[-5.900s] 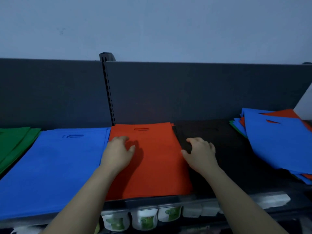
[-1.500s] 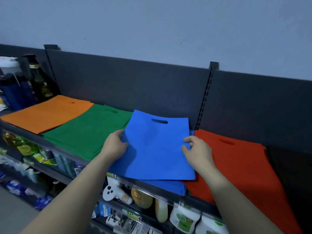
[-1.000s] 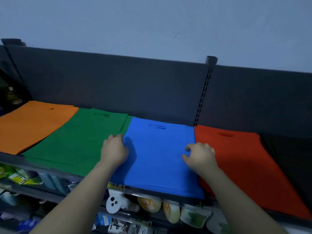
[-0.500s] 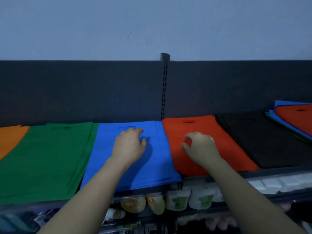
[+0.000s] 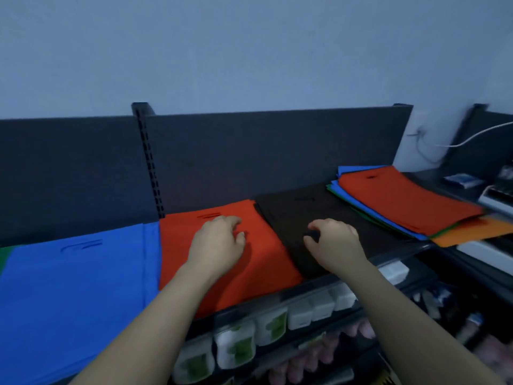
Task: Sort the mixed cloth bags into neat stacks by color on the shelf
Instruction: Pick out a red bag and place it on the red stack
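dim shop shelf (image 5: pixel 263 305), lower frame: sorted blue stack (image 5: pixel 72 295), red stack (image 5: pixel 266 262) and black stack (image 5: pixel 294 215) lie edge to edge. left hand (image 5: pixel 219 243) hovers over red, right hand (image 5: pixel 333 243) over black, fingers loosely curled, gripping nothing, likely bound for the unsorted mixed pile (image 5: pixel 402 198) at right.

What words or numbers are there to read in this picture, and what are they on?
Nothing here can be read.
Pouches with green labels below the shelf: print too blurred to read.
White tags on the shelf edge: too blurred to read.
Blue packet at far right: too blurred to read.
Cloth bags: plain, no print seen.
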The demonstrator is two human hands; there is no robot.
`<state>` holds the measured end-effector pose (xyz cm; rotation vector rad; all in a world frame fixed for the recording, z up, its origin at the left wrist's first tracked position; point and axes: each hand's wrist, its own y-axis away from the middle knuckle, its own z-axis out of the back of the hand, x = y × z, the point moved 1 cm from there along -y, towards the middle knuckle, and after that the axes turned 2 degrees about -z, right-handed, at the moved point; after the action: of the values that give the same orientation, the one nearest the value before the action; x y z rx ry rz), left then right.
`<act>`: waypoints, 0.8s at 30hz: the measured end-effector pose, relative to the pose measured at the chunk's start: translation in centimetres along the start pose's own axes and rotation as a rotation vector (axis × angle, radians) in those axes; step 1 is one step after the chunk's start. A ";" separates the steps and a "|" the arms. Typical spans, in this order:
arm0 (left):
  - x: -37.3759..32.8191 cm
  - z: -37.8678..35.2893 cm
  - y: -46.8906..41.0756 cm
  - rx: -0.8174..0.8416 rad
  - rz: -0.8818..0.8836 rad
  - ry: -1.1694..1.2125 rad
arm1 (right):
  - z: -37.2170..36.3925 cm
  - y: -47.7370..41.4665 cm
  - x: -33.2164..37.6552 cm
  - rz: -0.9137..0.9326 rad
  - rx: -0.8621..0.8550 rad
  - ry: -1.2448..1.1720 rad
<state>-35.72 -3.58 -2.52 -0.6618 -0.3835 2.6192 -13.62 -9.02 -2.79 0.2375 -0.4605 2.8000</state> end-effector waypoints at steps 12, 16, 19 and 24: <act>-15.6 -11.8 -7.2 0.092 -0.013 0.207 | 1.9 -5.4 -19.7 -0.119 0.019 0.002; -18.0 -14.6 -9.5 0.156 0.010 0.273 | 1.6 -7.9 -24.0 -0.180 0.057 -0.012; -19.3 -16.5 -11.4 0.185 0.016 0.299 | 1.5 -10.1 -26.6 -0.248 0.084 0.007; -20.3 -19.4 -14.2 0.248 0.016 0.282 | 0.3 -12.5 -29.5 -0.330 0.177 0.070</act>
<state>-5.15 2.85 -6.04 -0.9312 0.0307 2.4830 18.16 -5.46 -5.02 0.2294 -0.1406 2.5141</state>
